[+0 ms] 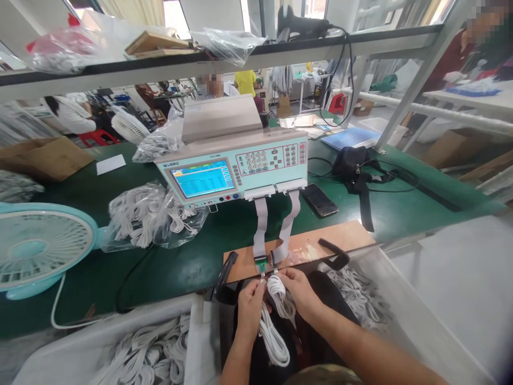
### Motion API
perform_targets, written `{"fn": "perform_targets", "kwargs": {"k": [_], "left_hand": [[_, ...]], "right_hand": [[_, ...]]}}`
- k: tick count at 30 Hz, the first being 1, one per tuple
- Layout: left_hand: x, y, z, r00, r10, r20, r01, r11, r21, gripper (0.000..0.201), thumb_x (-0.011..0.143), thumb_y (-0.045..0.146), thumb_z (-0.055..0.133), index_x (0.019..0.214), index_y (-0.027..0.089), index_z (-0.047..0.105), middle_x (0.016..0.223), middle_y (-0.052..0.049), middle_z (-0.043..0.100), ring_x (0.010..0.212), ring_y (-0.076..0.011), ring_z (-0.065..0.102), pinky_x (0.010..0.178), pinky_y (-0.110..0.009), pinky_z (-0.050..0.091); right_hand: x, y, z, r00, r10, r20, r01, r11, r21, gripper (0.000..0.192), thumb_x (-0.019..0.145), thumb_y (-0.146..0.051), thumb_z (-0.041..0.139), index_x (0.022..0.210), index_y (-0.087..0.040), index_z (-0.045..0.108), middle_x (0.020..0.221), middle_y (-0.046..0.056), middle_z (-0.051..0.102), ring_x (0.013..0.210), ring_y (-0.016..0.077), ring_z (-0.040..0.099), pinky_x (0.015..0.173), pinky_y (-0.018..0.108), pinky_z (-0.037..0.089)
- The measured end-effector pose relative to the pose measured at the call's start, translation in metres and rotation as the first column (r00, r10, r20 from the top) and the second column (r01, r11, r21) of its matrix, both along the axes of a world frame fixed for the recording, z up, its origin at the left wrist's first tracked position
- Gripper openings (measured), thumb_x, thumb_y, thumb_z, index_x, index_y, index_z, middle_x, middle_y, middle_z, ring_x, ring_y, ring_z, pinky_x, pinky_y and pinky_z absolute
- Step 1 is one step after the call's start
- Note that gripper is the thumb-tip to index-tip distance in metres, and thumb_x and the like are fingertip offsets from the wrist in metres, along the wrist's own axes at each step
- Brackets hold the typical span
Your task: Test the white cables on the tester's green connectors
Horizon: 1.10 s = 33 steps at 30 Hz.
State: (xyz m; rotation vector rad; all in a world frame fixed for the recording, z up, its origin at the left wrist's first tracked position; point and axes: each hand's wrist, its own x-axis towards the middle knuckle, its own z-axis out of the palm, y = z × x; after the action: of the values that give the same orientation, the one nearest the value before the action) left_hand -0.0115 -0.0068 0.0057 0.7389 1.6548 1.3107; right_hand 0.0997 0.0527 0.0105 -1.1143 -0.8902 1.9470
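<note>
Both forearms come up from the bottom edge, and between them hangs a coiled white cable (274, 326), its loops drooping toward the lap. Left hand (251, 299) is pinching one plug end with thumb and fingertip, right hand (298, 291) is pinching the other, and both ends sit right at the two small connector sockets (267, 263) on the front edge of the wooden board (320, 247). Whether the plugs are fully seated, I cannot tell. That cable looks light and floppy, smooth-jacketed, so the loops will sag and swing; my read is that the stiff plug housings are the place to grip, not the soft cord.

Further up, two grey ribbon cables (276, 224) climb from the sockets to the cable tester (236, 168), whose blue screen is lit. Just right of it lies a dark phone (319, 199), and beyond that a black bag (355, 168). To the left, a clear bag of white cables (148, 216) on the green mat (192, 256), and a pale blue fan (38, 246). White bins of more cables (136, 355) flank the lap, with other people working in the background
</note>
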Motion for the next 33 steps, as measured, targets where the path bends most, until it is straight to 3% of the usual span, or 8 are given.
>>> {"fn": "perform_targets", "kwargs": {"k": [7,14,22,33], "left_hand": [[0.001,-0.001,-0.007,1.000,0.025,0.008,-0.025,1.000,0.007,0.032,0.078,0.045,0.053,0.064,0.016,0.054,0.041,0.006,0.047,0.033,-0.0099,0.045,0.034,-0.018,0.033],[0.009,0.001,-0.004,0.992,0.094,0.081,-0.095,0.995,0.007,0.036,0.074,0.049,0.058,0.061,0.015,0.055,0.042,0.006,0.046,0.035,-0.0086,0.043,0.036,-0.018,0.033],[0.012,0.003,-0.020,0.987,0.140,0.072,-0.142,0.990,0.022,0.044,0.071,0.059,0.056,0.064,0.015,0.056,0.049,0.005,0.045,0.041,-0.0087,0.040,0.039,-0.019,0.035],[0.008,0.019,-0.021,0.987,0.144,0.070,-0.150,0.984,0.100,0.044,0.066,0.058,0.058,0.056,0.017,0.045,0.053,0.004,0.038,0.051,-0.0104,0.034,0.047,-0.021,0.030]], "right_hand": [[0.003,-0.002,0.008,1.000,0.007,0.006,-0.007,1.000,0.003,0.035,0.058,-0.043,0.075,0.061,-0.014,0.057,0.052,-0.002,0.056,0.046,0.0090,0.043,0.046,0.021,0.034],[0.003,-0.003,0.008,1.000,0.009,-0.004,-0.009,1.000,0.022,0.038,0.058,-0.047,0.074,0.061,-0.014,0.056,0.050,-0.003,0.055,0.043,0.0088,0.044,0.045,0.021,0.034],[0.002,-0.006,0.009,0.996,0.049,-0.072,-0.049,0.999,0.000,0.039,0.060,-0.050,0.073,0.065,-0.015,0.057,0.051,-0.003,0.055,0.040,0.0100,0.046,0.041,0.023,0.039],[-0.008,-0.005,-0.018,0.975,0.066,-0.214,-0.068,0.998,0.002,0.038,0.062,-0.051,0.073,0.065,-0.016,0.058,0.048,-0.002,0.053,0.037,0.0115,0.045,0.039,0.024,0.040]]}}
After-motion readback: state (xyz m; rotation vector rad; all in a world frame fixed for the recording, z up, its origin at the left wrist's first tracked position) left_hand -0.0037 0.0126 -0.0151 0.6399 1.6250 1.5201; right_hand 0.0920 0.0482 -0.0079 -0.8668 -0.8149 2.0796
